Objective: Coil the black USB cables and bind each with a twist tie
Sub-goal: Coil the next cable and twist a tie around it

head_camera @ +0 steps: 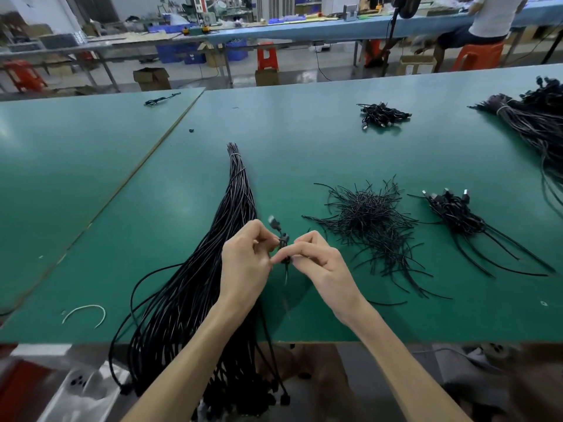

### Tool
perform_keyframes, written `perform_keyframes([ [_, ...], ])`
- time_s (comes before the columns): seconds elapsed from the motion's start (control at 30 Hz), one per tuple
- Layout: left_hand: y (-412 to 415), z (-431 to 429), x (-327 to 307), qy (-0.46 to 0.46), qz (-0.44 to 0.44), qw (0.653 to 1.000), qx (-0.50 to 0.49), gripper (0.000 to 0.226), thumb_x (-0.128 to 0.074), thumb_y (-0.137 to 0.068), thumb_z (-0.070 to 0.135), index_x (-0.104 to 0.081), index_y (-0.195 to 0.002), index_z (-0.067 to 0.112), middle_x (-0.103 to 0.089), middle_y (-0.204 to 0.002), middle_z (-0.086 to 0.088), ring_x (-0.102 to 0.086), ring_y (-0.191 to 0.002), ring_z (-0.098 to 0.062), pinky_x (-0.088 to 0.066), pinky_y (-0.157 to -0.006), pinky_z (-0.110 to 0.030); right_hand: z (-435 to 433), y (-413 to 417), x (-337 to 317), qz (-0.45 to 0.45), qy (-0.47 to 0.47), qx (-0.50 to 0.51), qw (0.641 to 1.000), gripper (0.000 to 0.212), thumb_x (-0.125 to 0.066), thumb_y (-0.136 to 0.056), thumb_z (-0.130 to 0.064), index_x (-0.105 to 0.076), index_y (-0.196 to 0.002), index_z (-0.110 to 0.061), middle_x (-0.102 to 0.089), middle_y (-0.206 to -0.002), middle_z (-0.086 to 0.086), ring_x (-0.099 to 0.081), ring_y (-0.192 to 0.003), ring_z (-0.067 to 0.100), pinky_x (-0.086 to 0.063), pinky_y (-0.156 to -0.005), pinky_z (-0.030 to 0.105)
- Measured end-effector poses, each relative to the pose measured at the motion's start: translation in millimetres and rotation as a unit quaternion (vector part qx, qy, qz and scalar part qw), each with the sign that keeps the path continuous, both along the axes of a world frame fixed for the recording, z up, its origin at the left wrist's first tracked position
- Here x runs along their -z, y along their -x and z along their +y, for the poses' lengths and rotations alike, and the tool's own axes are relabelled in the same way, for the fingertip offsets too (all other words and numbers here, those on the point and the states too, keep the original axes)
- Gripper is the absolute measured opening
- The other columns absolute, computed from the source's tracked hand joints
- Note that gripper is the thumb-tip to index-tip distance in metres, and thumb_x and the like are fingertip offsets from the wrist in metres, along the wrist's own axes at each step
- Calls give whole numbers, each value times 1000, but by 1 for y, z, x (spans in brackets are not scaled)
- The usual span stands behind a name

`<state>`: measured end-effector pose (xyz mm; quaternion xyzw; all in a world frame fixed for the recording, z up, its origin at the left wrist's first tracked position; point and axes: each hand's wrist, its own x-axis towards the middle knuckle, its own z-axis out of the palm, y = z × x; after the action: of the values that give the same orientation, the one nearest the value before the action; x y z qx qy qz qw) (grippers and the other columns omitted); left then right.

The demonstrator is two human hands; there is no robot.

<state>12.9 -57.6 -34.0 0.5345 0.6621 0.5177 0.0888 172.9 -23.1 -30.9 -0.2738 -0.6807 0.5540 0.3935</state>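
Green matte tabletop (304, 132) fills the view, and its near edge runs across the bottom. On it lies a long bundle of loose black USB cables (234, 208), bound at its far tip. It fans toward the near edge and hangs over it, where the plug ends blur together. At the far right, a second thick black cable bundle (536, 123) is cut off by the frame. Right of centre sits a tangled pile of short black twist ties (370, 214), and right of that a heap of coiled black cables (457, 214) with silver plugs. Just right of the long bundle, the left hand (246, 263) and right hand (316, 260) both pinch a small coiled black cable (282, 242) between curled fingertips. Whether a tie wraps it cannot be made out.
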Motion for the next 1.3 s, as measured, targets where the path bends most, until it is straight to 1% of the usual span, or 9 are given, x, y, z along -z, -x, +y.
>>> perform_keyframes([
  [0.2,1,-1,-1,-34,-3,999,-18,41,-63,-87,-15,-58,-76,24,-69,-82,15,-69,-78,-3,-54,-69,-18,-1,4,0,-57,-8,5,998,35,-56,-99,-3,-83,-90,-24,-58,-95,3,-46,-65,2,-35,-60,17],
  [0.37,2,-2,0,-58,1,998,-7,37,-61,-88,-16,-59,-79,20,-67,-76,10,-68,-69,-10,-55,-60,-25,-2,7,1,-104,-17,29,994,28,-58,-100,-6,-81,-98,-22,-61,-92,0,-44,-59,4,-36,-60,16],
  [0.5,-1,-5,-4,-89,35,995,29,39,-59,-84,-23,-63,-83,16,-66,-81,8,-70,-81,-7,-49,-69,-10,-2,8,2,-111,-18,52,992,10,-67,-100,-24,-75,-105,-20,-65,-95,-5,-57,-77,7,-44,-70,16],
  [0.57,-3,-7,-5,-95,34,994,44,38,-61,-85,-22,-64,-85,16,-68,-83,7,-70,-82,-9,-49,-69,-11,0,8,4,-98,0,83,992,20,-74,-94,-34,-64,-106,-22,-65,-101,-5,-60,-89,5,-46,-77,15],
  [0.67,-4,-7,-6,-71,-13,994,78,22,-67,-95,-4,-66,-88,17,-69,-80,9,-67,-71,-13,-51,-60,-21,1,6,5,-59,29,98,993,29,-79,-90,-32,-57,-107,-24,-64,-105,-9,-62,-95,4,-48,-81,16],
  [0.83,2,0,-5,-25,-178,970,161,8,-68,-98,11,-66,-91,9,-66,-77,1,-64,-65,-18,-53,-51,-31,2,4,7,-32,7,103,994,14,-78,-93,-22,-66,-100,-19,-73,-90,-11,-68,-88,6,-54,-83,22],
  [1.0,12,4,0,44,-278,938,202,26,-72,-93,39,-71,-102,15,-63,-78,-4,-57,-66,-19,-46,-54,-30,2,3,6,5,33,70,997,9,-74,-96,-15,-67,-100,-14,-75,-86,-14,-70,-83,4,-54,-77,18],
  [1.17,21,6,5,92,-270,921,265,35,-67,-97,44,-75,-123,21,-63,-79,7,-47,-68,-12,-37,-61,-21,3,1,6,35,57,48,997,6,-71,-96,-7,-66,-98,-7,-76,-82,6,-73,-76,15,-58,-67,26],
  [1.3,24,6,3,81,-326,902,271,32,-85,-78,48,-79,-91,19,-72,-95,-8,-58,-74,-15,-41,-69,-31,3,3,10,51,79,13,995,3,-67,-96,2,-67,-99,4,-73,-78,5,-69,-70,16,-56,-62,26],
])
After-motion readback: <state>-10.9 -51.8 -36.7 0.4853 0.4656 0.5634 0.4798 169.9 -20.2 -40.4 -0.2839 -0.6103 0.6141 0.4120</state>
